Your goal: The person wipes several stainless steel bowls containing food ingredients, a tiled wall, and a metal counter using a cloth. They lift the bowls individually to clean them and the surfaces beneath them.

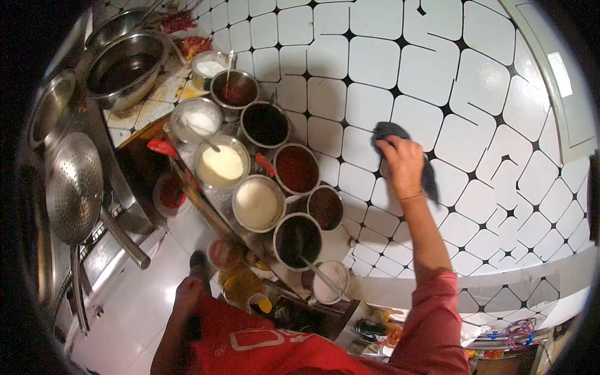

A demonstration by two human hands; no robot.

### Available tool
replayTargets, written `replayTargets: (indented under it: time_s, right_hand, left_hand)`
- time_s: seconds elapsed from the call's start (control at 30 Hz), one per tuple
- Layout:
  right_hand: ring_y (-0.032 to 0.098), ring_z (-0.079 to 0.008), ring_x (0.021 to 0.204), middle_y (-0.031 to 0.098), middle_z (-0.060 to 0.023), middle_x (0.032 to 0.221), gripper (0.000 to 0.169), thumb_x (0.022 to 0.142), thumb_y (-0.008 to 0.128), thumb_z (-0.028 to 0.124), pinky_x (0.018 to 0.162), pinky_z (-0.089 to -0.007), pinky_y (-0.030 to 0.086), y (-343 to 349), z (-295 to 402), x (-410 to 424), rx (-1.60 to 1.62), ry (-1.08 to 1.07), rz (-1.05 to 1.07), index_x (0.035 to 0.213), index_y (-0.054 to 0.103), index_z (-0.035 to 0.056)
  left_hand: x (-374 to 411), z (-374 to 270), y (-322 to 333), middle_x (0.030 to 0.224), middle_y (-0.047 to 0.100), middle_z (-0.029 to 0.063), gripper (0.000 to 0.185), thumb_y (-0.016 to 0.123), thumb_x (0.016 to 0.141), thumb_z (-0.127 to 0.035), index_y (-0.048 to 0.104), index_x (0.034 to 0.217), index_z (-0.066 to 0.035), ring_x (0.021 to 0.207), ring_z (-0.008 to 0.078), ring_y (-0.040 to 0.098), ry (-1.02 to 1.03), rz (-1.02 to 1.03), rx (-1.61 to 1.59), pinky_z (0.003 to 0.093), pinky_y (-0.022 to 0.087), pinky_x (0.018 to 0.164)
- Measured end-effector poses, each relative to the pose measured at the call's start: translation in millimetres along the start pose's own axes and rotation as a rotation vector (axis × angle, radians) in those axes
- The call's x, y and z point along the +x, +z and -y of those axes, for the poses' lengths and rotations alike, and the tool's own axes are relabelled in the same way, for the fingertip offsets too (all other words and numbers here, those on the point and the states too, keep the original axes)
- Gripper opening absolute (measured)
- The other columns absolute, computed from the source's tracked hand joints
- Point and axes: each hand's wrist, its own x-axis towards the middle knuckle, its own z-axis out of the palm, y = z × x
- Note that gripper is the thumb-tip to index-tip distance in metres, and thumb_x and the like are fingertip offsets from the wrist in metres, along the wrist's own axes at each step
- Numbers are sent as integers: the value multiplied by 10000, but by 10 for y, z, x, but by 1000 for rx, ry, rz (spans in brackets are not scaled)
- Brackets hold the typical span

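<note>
My right hand (404,161) is stretched up and presses a dark grey cloth (391,130) flat on the white tiled wall (370,101); part of the cloth hangs below the wrist. Low at the left, my left hand (191,287) is down beside my red apron (262,342), its fingers hard to make out and a dark shape by them. Between the two arms, a ledge along the wall holds several steel and clear tubs, among them a tub of pale yellow powder (220,161), a tub of dark red seasoning (296,168) and a tub of dark liquid (297,240) with a ladle.
A perforated steel strainer (75,187) and a large steel bowl of dark liquid (124,72) are at the left, over a steel range. A jug of yellow oil (241,283) stands below the ledge. Bottles and coiled cables (520,332) lie at the lower right.
</note>
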Motion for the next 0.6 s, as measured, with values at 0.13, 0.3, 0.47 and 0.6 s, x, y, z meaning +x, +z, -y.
replayTargets:
  time_s: [0.13,0.3,0.47,0.6]
  right_hand:
    - [535,-241,904,585,-51,1002,208,741,578,99,783,-383,408,793,65,-278,79,-45,156,936,647,125]
    - [523,-196,907,599,-4,987,185,737,588,129,787,-352,392,974,321,-110,220,-30,7,893,685,153]
    - [543,-208,900,597,-8,929,236,743,556,106,767,-373,382,71,-253,429,61,69,-167,948,658,163]
    - [562,-225,925,620,-36,1004,280,742,560,114,795,-376,397,-1228,-1050,275,-260,108,-258,1003,659,130]
  left_hand:
    - [-75,-332,-79,909,653,140,256,550,889,-233,595,1001,-6,837,215,624,208,-12,314,336,497,757]
    - [-35,-201,-34,873,634,111,173,565,853,-133,590,977,-16,810,219,616,84,59,0,344,501,741]
    - [-42,-554,-59,841,591,101,115,488,934,-68,523,1001,19,777,188,608,42,192,-136,322,545,674]
    - [128,-433,-55,783,567,134,195,607,875,-95,550,1016,27,624,221,602,-32,177,-343,365,543,579]
